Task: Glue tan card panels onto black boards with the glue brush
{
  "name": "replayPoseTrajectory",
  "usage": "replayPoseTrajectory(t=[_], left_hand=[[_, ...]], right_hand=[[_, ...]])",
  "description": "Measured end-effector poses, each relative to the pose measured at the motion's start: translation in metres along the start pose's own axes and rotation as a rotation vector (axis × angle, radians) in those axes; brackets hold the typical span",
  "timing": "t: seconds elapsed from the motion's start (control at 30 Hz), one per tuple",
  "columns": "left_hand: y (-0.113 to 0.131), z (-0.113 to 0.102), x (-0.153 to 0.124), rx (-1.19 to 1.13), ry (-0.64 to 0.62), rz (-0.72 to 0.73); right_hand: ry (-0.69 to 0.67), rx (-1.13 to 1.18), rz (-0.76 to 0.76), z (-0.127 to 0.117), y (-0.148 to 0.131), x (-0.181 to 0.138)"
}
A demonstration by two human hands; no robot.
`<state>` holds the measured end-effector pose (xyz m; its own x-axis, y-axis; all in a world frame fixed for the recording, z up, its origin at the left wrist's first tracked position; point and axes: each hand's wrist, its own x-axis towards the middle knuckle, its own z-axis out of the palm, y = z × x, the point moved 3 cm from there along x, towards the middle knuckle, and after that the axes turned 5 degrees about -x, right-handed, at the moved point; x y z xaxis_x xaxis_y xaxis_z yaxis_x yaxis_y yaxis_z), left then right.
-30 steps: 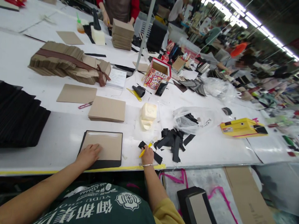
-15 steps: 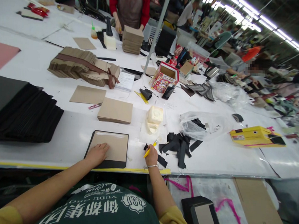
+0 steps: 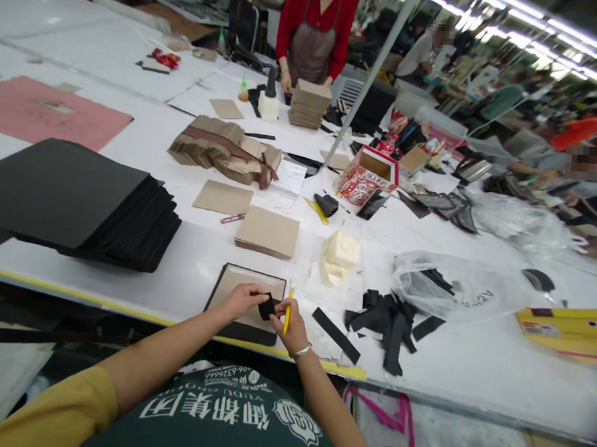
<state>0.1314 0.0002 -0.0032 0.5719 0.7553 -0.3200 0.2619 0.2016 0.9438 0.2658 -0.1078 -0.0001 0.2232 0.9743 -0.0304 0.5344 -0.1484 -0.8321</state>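
My left hand [image 3: 243,300] pinches one end of a short black strip [image 3: 267,308] above the tan board. My right hand [image 3: 292,326] grips a yellow-handled brush [image 3: 287,316], bristles up, and its fingertips touch the strip's other side. Below them the tan board [image 3: 243,274] lies on a slightly larger black sheet [image 3: 247,332] at the table's front edge. To the right, one long black strip [image 3: 336,335] lies by itself beside a loose heap of black strips [image 3: 386,321]. A cream-coloured glue-crusted container [image 3: 342,249] stands behind my right hand.
A tall stack of black sheets [image 3: 163,226] stands at left. Behind the work are a stack of tan boards [image 3: 268,232], pink-handled snips [image 3: 233,218], a red patterned box [image 3: 368,177] and a clear plastic bag [image 3: 455,285]. Across the table a person [image 3: 316,31] handles stacked boards.
My left hand has lifted off the tan board and now holds the black strip. My right hand has come left with the brush and strip to meet it. The view has shifted.
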Motion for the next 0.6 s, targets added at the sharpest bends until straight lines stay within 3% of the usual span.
replayPoseTrajectory(t=[0.13,0.23,0.4,0.6], left_hand=[[-0.037,-0.039,-0.008,-0.364,0.249,-0.258],[-0.054,-0.057,-0.007,-0.472,0.359,-0.322],[-0.068,-0.076,0.008,-0.361,0.455,-0.343],[-0.072,-0.093,0.03,-0.016,0.481,-0.346]], right_hand=[[-0.064,-0.024,0.042,0.012,0.008,0.007],[-0.049,-0.079,0.047,0.013,0.014,0.02],[0.048,-0.176,0.101,0.01,0.028,0.051],[0.187,-0.237,0.157,0.02,0.047,0.079]])
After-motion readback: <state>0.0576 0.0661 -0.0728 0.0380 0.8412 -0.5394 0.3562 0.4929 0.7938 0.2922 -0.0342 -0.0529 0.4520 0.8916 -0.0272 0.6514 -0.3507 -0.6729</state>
